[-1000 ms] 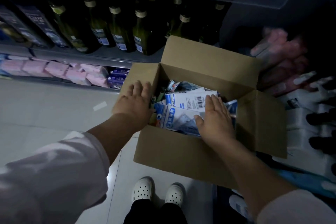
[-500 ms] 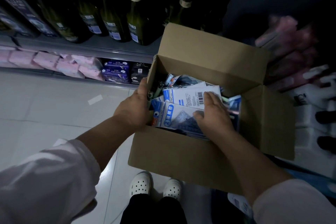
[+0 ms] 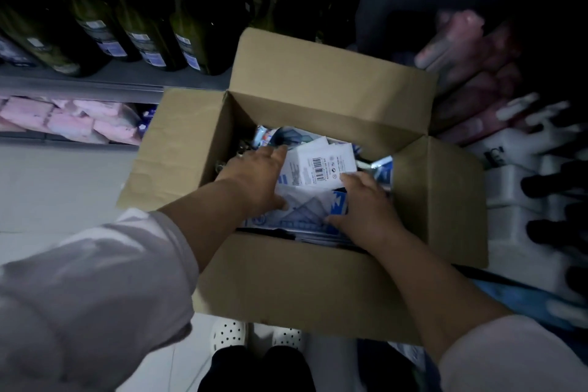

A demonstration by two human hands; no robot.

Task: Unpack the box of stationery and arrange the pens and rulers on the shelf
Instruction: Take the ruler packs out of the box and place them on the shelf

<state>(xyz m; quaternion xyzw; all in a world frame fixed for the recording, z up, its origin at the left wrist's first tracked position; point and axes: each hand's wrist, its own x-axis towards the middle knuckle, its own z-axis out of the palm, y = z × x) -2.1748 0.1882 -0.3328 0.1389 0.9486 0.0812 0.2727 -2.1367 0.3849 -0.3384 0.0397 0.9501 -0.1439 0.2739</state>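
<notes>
Stationery packets [image 3: 321, 162] in the open cardboard box [image 3: 286, 280], left hand [image 3: 254, 178] flat-fingered on them, right hand [image 3: 366, 207] alongside, its fingers' hold unclear.

An open cardboard box [image 3: 302, 280] sits in front of the person, its flaps spread outward, full of stationery packets. The left hand [image 3: 254, 175] lies on the packets with fingers stretched toward the far side. The right hand [image 3: 366, 210] rests on a blue-and-white packet [image 3: 305, 210], thumb along its near edge; a grip cannot be made out. A white packet with a barcode [image 3: 321, 162] lies between the hands. Dark bottles [image 3: 133, 25] stand on a shelf [image 3: 95, 86] behind.
</notes>
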